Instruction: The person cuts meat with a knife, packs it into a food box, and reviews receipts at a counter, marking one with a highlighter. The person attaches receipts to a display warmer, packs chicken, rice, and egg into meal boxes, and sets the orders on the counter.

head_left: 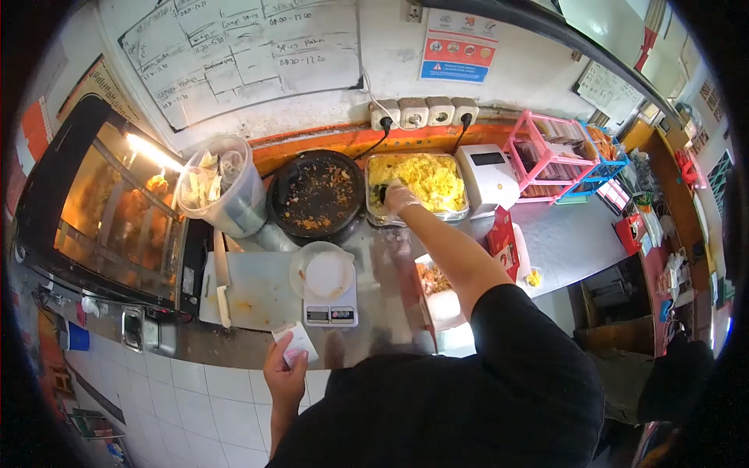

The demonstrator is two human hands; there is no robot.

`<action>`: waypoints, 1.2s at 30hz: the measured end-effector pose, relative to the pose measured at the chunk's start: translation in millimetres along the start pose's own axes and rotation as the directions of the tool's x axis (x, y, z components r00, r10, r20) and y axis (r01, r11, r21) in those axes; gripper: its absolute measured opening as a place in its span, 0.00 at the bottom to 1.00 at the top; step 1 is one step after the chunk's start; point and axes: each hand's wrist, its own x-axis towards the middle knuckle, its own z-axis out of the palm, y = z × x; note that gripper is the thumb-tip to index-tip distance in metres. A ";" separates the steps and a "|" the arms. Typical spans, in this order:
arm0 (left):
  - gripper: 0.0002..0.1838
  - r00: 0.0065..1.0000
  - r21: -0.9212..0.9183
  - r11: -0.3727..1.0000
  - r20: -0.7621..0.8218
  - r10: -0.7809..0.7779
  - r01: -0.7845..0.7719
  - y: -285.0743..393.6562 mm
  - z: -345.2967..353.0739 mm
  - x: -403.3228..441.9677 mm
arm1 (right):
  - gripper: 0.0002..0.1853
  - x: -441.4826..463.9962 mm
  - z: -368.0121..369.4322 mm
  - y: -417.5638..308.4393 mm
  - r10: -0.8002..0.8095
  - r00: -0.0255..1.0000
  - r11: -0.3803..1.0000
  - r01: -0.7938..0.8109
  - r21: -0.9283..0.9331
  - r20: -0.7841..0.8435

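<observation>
My left hand [285, 366] is closed on a small white paper slip [299, 343] with faint print, at the counter's front edge. My right hand [399, 199], in a thin clear glove, reaches into the left part of a clear tray [456, 216] of fluffy yellow food [431, 181]. Its fingers curl down by something dark; whatever they grip cannot be made out. A white kitchen scale [330, 309] bears a clear round bowl [297, 274] with a white disc in it. Left of the scale, a knife [222, 273] lies on a cutting board [261, 295].
A black stone mortar [277, 212] with food scraps and a clear bucket [243, 199] stand behind the board. A lit display case [117, 210] is at left. To the right are a white machine [489, 181], a pink rack [538, 152] and a red box [503, 243].
</observation>
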 end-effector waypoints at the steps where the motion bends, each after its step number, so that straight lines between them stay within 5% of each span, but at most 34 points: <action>1: 0.22 1.000 0.001 1.000 -0.012 -0.013 0.013 -4.6 -8.0 -0.7 | 0.14 6.4 -0.5 -3.2 0.043 0.998 0.991 -0.037 -0.126 0.044; 2: 0.22 0.999 0.001 1.000 -0.023 -0.025 0.025 -9.3 -16.0 1.0 | 0.14 15.1 -4.7 -2.0 0.044 0.999 0.991 -0.039 -0.127 0.031; 4: 0.21 0.999 -0.041 0.999 -0.039 -0.035 0.034 -20.1 -30.5 3.8 | 0.13 27.3 -14.0 1.9 -0.098 0.914 0.957 0.195 -0.213 0.395; 9: 0.21 0.997 -0.080 0.995 -0.037 -0.067 0.063 -28.6 -63.0 28.4 | 0.14 17.4 -26.6 -23.8 -0.085 0.793 0.893 0.329 -0.307 0.603; 11: 0.21 0.999 -0.073 0.997 -0.041 -0.021 0.018 -25.2 -72.8 40.2 | 0.14 -29.0 -73.1 -84.1 0.215 0.958 0.975 -0.201 -0.090 0.191; 13: 0.21 0.995 -0.108 0.993 -0.087 -0.056 0.046 -16.2 -85.8 49.6 | 0.17 -17.2 -58.2 -72.7 0.207 0.953 0.977 -0.191 -0.094 0.220; 16: 0.20 0.997 -0.056 0.998 -0.077 0.000 -0.004 -20.9 -106.0 56.6 | 0.15 -2.4 -35.4 -44.2 0.090 0.954 0.808 0.098 -0.581 0.286; 19: 0.20 0.997 -0.051 0.998 -0.071 -0.026 0.022 -36.1 -121.9 57.1 | 0.12 12.2 -5.9 -38.1 0.253 0.950 0.822 -0.112 -0.558 0.181; 23: 0.20 0.999 -0.049 0.998 -0.025 -0.047 0.046 -48.3 -132.6 64.9 | 0.12 39.0 32.2 -20.2 0.422 0.879 0.706 -0.167 -0.688 0.220; 25: 0.20 0.999 -0.076 0.996 0.000 -0.052 0.052 -45.0 -134.3 71.4 | 0.12 13.8 -24.9 -73.5 0.356 0.904 0.750 -0.124 -0.650 0.239; 30: 0.20 0.999 -0.077 0.996 0.013 -0.038 0.039 -47.0 -145.7 91.8 | 0.13 21.8 -13.4 -76.5 0.426 0.875 0.701 -0.158 -0.695 0.231; 33: 0.19 0.998 -0.005 1.000 0.053 -0.020 0.020 -48.3 -154.0 103.1 | 0.14 33.6 12.9 -53.5 0.523 0.802 0.533 -0.044 -0.845 0.288; 36: 0.19 0.998 -0.031 0.998 0.033 -0.059 0.060 -44.4 -157.5 110.9 | 0.17 32.9 -0.6 -56.2 0.670 0.699 0.634 -0.361 -0.683 0.252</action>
